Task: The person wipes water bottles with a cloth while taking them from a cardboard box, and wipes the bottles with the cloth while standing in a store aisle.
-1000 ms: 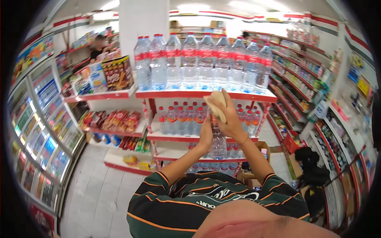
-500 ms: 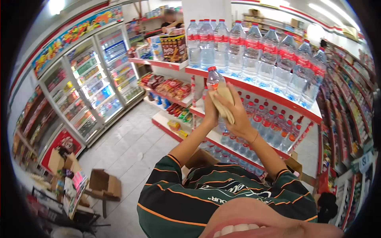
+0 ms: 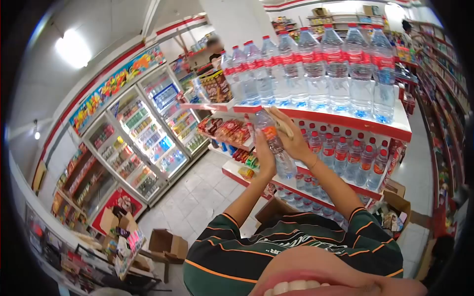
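A clear water bottle with an orange label is held between my hands, tilted, its base toward me. My left hand is closed round its left side. In my right hand is a folded beige cloth, pressed against the bottle's upper right side. Just beyond my hands is the red-edged shelf, where large bottles with red labels stand upright in a row. Smaller red-capped bottles fill the shelf below, to the right of my right hand.
Snack packets lie on shelves left of the bottles. Glass-door fridges line the left wall. Open cardboard boxes stand on the floor at the lower left and at the right. A person is at the back.
The view has swung left. The bottle, upright beneath the cloth at first, was raised and is now tilted. The cloth has moved from the bottle's middle to its upper right side.
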Tool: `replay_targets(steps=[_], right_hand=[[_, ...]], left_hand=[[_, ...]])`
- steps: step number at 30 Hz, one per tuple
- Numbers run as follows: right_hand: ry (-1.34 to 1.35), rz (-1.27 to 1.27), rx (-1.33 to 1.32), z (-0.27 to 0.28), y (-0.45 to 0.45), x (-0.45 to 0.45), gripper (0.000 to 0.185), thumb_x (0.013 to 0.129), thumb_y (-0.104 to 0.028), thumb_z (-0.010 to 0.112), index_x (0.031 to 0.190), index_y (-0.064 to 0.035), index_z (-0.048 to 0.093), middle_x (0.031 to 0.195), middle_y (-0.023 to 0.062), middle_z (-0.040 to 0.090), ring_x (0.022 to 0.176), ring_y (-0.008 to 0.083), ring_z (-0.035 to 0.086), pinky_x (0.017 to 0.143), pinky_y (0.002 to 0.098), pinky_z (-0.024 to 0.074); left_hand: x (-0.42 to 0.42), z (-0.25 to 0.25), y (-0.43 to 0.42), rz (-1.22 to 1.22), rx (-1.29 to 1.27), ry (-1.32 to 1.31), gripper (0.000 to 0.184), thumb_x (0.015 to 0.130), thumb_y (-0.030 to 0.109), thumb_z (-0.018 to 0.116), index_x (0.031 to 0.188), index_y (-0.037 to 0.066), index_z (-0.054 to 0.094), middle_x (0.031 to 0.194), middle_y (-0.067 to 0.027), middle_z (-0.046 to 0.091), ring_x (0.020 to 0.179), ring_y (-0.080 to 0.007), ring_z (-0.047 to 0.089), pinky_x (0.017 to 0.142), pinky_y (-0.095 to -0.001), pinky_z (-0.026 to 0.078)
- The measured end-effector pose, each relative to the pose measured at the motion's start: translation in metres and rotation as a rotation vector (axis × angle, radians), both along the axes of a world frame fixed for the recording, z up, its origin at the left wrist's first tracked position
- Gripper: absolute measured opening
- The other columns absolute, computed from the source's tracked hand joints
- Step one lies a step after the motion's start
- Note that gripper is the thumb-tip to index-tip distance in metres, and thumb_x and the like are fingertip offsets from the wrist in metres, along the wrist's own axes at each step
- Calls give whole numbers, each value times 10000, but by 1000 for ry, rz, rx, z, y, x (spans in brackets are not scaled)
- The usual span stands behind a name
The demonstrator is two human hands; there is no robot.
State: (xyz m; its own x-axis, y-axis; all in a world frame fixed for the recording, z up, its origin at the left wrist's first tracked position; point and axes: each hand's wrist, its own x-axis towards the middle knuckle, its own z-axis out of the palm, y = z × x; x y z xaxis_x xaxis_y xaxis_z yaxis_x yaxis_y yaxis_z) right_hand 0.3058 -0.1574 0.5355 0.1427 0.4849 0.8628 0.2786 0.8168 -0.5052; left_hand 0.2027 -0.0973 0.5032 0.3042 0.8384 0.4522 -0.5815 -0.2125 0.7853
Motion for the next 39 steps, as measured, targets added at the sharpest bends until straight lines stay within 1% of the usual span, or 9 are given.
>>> replay_targets(steps=[8, 13, 18, 21, 23, 27, 30, 34, 39], right_hand=[[-289, -358, -76, -41, -38, 13, 735, 804, -23, 707, 1496, -133, 486, 1560, 291, 318, 1441, 480, 325, 1176, 468, 308], [-310, -504, -102, -39, -36, 14, 763, 762, -57, 762, 1472, -213, 532, 1582, 320, 218, 1468, 508, 243, 1186, 494, 287], [-320, -739, -114, -17, -23, 18, 733, 747, -58, 744, 1436, -234, 570, 1591, 320, 200, 1472, 537, 207, 1193, 533, 268], [-313, -967, -158, -6, -17, 25, 724, 759, -75, 734, 1441, -244, 562, 1582, 330, 216, 1467, 532, 223, 1187, 535, 284], [-186, -1018, -165, -5, -17, 23, 752, 757, -56, 716, 1463, -244, 537, 1578, 326, 236, 1464, 530, 233, 1182, 525, 299], [-169, -1183, -304, -28, -27, -6, 753, 778, -50, 724, 1483, -224, 524, 1589, 301, 236, 1481, 483, 244, 1187, 495, 286], [-160, -1284, -351, -43, -31, -50, 806, 732, -17, 701, 1486, -237, 519, 1589, 311, 230, 1490, 483, 226, 1197, 493, 265], [-130, -1364, -440, -45, -24, -125, 886, 669, 32, 666, 1484, -282, 521, 1587, 329, 225, 1502, 484, 197, 1203, 494, 245], [-207, -1546, -393, -36, -11, -168, 881, 633, 17, 681, 1459, -261, 552, 1588, 342, 210, 1501, 504, 181, 1213, 510, 214]], left_hand=[[49, 4, 84, -150, -44, -96, 513, 1081, 485, 392, 1238, 30, 568, 1084, -75, 645, 944, -165, 660, 846, -323, 545], [78, -6, 100, -381, -214, -43, 552, 1044, 579, 414, 1204, 75, 571, 1013, -66, 638, 812, -190, 673, 694, -327, 574], [108, -46, 96, -1040, -311, -128, 565, 1053, 548, 408, 1323, 67, 530, 1203, -92, 623, 1071, -221, 638, 952, -379, 534], [91, -42, 53, -653, -97, 200, 610, 1077, 498, 343, 1512, 71, 360, 1404, -100, 522, 1271, -246, 554, 1067, -394, 463], [87, -34, 47, -642, 61, 321, 634, 1076, 528, 313, 1511, 70, 367, 1391, -97, 538, 1265, -247, 559, 1050, -394, 469], [72, -21, 47, -833, -146, 554, 675, 1037, 613, 359, 1510, 132, 393, 1426, -62, 529, 1313, -225, 527, 1031, -396, 482], [77, -17, 56, -1036, -94, 329, 754, 996, 688, 406, 1473, 106, 432, 1401, -87, 549, 1242, -234, 583, 1022, -396, 494], [80, -4, 60, -1306, -196, 266, 691, 1000, 688, 393, 1265, 74, 570, 1105, -84, 648, 972, -221, 660, 862, -384, 568], [53, -6, 51, -1510, -275, 248, 659, 1024, 645, 385, 1325, 77, 531, 1165, -85, 629, 1024, -208, 651, 872, -365, 559]])
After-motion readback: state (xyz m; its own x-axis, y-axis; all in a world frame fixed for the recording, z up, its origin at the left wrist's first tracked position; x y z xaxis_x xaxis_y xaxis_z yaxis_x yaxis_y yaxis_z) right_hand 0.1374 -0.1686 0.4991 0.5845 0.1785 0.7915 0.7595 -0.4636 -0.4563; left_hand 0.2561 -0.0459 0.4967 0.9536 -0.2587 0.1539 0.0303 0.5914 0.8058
